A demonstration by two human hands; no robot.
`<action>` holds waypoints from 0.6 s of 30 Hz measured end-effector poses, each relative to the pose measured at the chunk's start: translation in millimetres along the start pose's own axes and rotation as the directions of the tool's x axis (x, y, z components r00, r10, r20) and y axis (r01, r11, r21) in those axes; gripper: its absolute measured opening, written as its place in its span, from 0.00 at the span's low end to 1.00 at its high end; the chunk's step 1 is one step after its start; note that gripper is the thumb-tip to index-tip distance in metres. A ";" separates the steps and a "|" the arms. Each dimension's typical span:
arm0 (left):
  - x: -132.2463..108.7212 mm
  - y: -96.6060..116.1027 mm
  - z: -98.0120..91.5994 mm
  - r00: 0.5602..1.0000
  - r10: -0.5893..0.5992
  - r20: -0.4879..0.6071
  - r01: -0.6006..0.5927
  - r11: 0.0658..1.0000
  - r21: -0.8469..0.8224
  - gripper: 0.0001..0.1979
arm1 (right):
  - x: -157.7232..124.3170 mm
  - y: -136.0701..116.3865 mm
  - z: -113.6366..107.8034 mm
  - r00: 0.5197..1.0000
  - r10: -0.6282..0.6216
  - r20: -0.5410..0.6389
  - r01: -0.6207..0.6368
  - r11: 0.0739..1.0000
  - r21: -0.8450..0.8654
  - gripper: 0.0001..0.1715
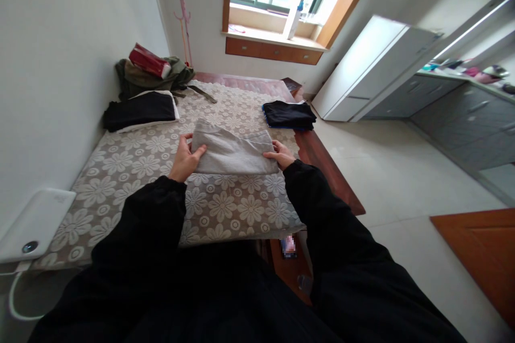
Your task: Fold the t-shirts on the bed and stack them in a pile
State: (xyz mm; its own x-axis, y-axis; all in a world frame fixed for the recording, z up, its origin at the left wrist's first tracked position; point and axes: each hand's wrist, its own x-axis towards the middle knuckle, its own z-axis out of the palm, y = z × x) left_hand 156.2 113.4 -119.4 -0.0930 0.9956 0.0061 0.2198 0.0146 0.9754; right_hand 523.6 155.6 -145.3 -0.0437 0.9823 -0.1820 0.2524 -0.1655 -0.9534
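Note:
Between my two hands is a folded light grey garment (237, 153), its exact kind not clear, held over a flower-patterned cover (221, 206). My left hand (188, 158) grips its left end, thumb on the near face. At the right end, my right hand (280, 154) pinches the cloth between thumb and fingers. Beyond the garment to the right lies a stack of folded dark clothes (288, 114). Farther left, a folded black cloth (140, 110) rests on a white one.
An olive bag (137, 77) with a red packet (148, 60) on it sits at the back left. A white device (36, 220) with a cable occupies the near left corner. Reddish wood (328, 171) edges the right side. A white fridge (368, 69) stands beyond.

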 end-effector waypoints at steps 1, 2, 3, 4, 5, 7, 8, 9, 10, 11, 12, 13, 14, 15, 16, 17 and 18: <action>3.5 -3.4 -12.8 0.999 -0.023 -0.024 0.024 0.999 0.029 0.32 | 3.6 1.1 11.3 1.000 0.001 0.010 -0.002 0.999 0.036 0.37; 6.3 -8.1 -24.3 0.998 -0.054 -0.040 0.057 0.996 0.072 0.33 | 7.6 2.5 22.8 1.000 0.011 0.018 -0.012 0.998 0.060 0.39; 7.9 -13.6 -34.0 0.995 -0.086 -0.052 0.092 0.988 0.123 0.34 | 11.8 4.2 33.6 0.999 0.028 0.026 -0.030 0.997 0.074 0.41; 8.4 -19.3 -41.4 0.992 -0.112 -0.064 0.121 0.978 0.169 0.35 | 15.7 5.7 43.0 0.998 0.049 0.035 -0.051 0.995 0.080 0.44; 7.9 -24.7 -46.4 0.989 -0.125 -0.074 0.138 0.970 0.202 0.36 | 19.3 6.9 50.6 0.997 0.070 0.044 -0.073 0.994 0.082 0.46; 5.0 -32.3 -50.5 0.988 -0.125 -0.093 0.144 0.959 0.242 0.40 | 24.8 7.6 59.2 0.992 0.106 0.067 -0.111 0.990 0.081 0.51; 3.3 -34.3 -50.4 0.989 -0.113 -0.094 0.134 0.956 0.261 0.42 | 26.4 7.0 60.6 0.990 0.119 0.080 -0.126 0.989 0.082 0.53; 1.8 -35.2 -49.7 0.992 -0.092 -0.085 0.113 0.952 0.284 0.43 | 27.3 6.0 60.5 0.987 0.130 0.094 -0.138 0.987 0.085 0.57; 0.5 -35.4 -48.7 0.995 -0.065 -0.071 0.084 0.946 0.314 0.43 | 27.4 4.8 59.7 0.985 0.138 0.108 -0.148 0.985 0.089 0.61; -0.7 -35.2 -47.7 0.998 -0.032 -0.057 0.050 0.936 0.348 0.42 | 26.7 3.5 58.4 0.983 0.139 0.120 -0.151 0.984 0.096 0.65; -1.7 -35.2 -46.8 0.999 -0.001 -0.045 0.018 0.924 0.382 0.40 | 25.2 2.5 57.2 0.983 0.128 0.129 -0.142 0.984 0.106 0.69; -2.7 -35.7 -46.1 0.999 0.027 -0.038 -0.009 0.911 0.411 0.37 | 23.2 1.8 56.3 0.985 0.107 0.134 -0.123 0.985 0.119 0.71; -3.8 -36.8 -45.6 0.998 0.048 -0.039 -0.026 0.902 0.430 0.35 | 20.7 1.7 55.6 0.987 0.080 0.140 -0.099 0.986 0.132 0.72; -5.1 -38.5 -45.2 0.997 0.059 -0.046 -0.033 0.899 0.437 0.32 | 18.0 2.1 55.3 0.988 0.051 0.148 -0.073 0.987 0.141 0.71; -6.4 -40.7 -44.9 0.996 0.068 -0.054 -0.037 0.899 0.437 0.30 | 15.3 2.9 55.1 0.988 0.020 0.156 -0.042 0.989 0.144 0.69; -7.6 -43.2 -44.7 0.995 0.075 -0.063 -0.040 0.900 0.434 0.28 | 12.7 3.9 55.0 0.986 -0.014 0.163 -0.008 0.991 0.135 0.66; -8.6 -45.7 -44.7 0.994 0.080 -0.068 -0.043 0.902 0.430 0.27 | 10.5 4.9 54.8 0.984 -0.052 0.169 0.032 0.993 0.114 0.62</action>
State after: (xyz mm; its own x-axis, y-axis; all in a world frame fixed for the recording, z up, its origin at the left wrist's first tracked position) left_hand 103.6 100.1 -154.2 -0.1411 0.9850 0.0989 0.6198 0.0100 0.7847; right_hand 471.3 160.3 -165.1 -0.2195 0.9606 -0.1707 0.1387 -0.1424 -0.9800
